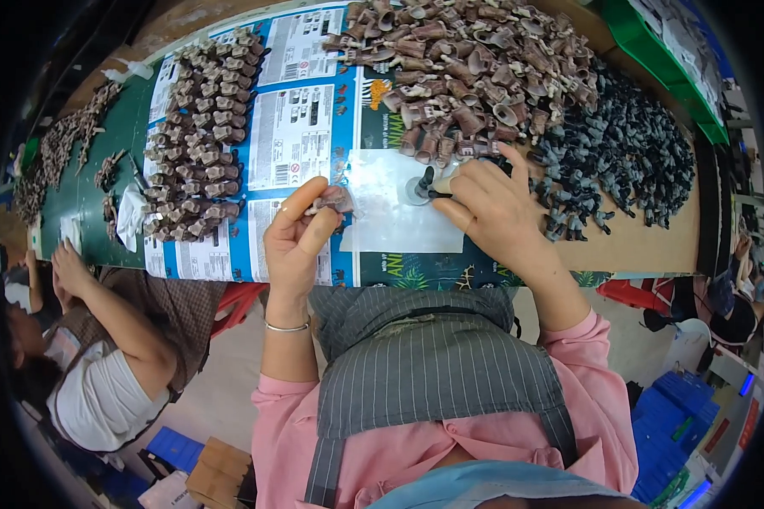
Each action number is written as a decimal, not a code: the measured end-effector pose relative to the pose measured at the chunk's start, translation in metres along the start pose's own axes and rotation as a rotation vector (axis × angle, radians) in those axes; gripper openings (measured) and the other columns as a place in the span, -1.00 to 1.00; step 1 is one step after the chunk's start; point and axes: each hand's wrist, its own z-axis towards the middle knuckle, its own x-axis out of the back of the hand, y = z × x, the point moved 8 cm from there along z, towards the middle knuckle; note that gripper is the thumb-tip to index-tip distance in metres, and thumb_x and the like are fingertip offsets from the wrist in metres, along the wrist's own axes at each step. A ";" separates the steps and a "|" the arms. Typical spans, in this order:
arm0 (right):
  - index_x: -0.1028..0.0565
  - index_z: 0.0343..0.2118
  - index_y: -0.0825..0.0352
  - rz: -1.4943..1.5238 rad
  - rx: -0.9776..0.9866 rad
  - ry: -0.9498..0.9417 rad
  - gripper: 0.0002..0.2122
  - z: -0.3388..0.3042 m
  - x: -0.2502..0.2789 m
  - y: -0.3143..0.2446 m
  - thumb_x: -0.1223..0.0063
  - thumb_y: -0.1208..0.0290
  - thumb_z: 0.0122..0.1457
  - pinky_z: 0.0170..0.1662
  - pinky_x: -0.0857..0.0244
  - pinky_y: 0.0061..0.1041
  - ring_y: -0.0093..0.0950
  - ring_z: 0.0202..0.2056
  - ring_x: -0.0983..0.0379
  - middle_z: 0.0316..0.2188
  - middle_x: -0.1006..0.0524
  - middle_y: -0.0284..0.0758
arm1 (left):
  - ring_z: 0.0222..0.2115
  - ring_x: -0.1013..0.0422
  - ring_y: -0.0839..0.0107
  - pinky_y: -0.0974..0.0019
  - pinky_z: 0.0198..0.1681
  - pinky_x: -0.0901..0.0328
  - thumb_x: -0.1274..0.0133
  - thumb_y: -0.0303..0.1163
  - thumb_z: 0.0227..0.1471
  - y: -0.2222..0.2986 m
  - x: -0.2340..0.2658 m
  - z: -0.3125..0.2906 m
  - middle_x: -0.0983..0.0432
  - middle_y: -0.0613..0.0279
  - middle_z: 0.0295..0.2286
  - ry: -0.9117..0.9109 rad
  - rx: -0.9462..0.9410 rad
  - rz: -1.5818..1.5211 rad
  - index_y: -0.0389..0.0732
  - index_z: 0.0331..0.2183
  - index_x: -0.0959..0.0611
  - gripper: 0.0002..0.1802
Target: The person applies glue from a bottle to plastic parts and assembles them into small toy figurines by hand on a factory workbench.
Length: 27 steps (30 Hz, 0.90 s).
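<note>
Over the printed sheets, my left hand (pixel 297 233) is closed, pinching a small brownish-pink moulded piece (pixel 338 200) between thumb and fingers. My right hand (pixel 501 208) is also closed, with a small black moulded piece (pixel 429 181) at its thumb and fingertips. That black piece is tilted over a small round pale dish (pixel 415 192), and I cannot tell whether they touch. Under the dish lies a shiny whitish sheet (pixel 382 229). Just beyond my right fingers is a heap of brown hollow moulded pieces (pixel 467 68).
To the right spreads a pile of black-and-grey moulded pieces (pixel 628 153). Rows of brown figures (pixel 199 136) stand on the left of the printed sheets (pixel 293 119). A green bin (pixel 645 51) is at the far right. A co-worker's arm (pixel 119 318) reaches in at left.
</note>
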 end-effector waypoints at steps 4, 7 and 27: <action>-0.48 -0.45 0.19 -0.038 0.082 -0.058 -0.85 0.008 -0.002 -0.015 -0.26 0.35 -0.03 0.18 -0.02 -0.12 -0.46 -0.29 -0.44 -0.45 -0.39 -0.42 | -0.20 -0.46 0.56 0.46 -0.12 -0.39 -0.06 -0.63 0.11 0.007 -0.003 -0.002 -0.52 0.14 -0.08 0.016 0.017 0.002 -0.29 0.08 -0.50 -0.53; -0.48 -0.44 0.18 -0.074 0.069 -0.057 -0.85 0.012 0.000 -0.008 -0.26 0.36 -0.03 0.19 -0.01 -0.10 -0.46 -0.30 -0.44 -0.45 -0.38 -0.42 | -0.23 -0.45 0.58 0.47 -0.13 -0.39 -0.06 -0.62 0.11 0.006 -0.004 0.003 -0.53 0.18 -0.10 -0.013 0.026 -0.009 -0.29 0.09 -0.50 -0.54; -0.57 -0.42 0.20 0.197 -0.060 0.175 -0.85 0.012 0.025 -0.010 -0.32 0.35 -0.05 0.15 -0.01 -0.24 -0.48 -0.34 -0.45 -0.48 -0.48 -0.46 | -0.29 -0.47 0.57 0.47 -0.18 -0.39 -0.10 -0.55 0.12 0.003 -0.043 0.005 -0.56 0.23 -0.16 -0.027 0.075 -0.047 -0.27 0.03 -0.56 -0.60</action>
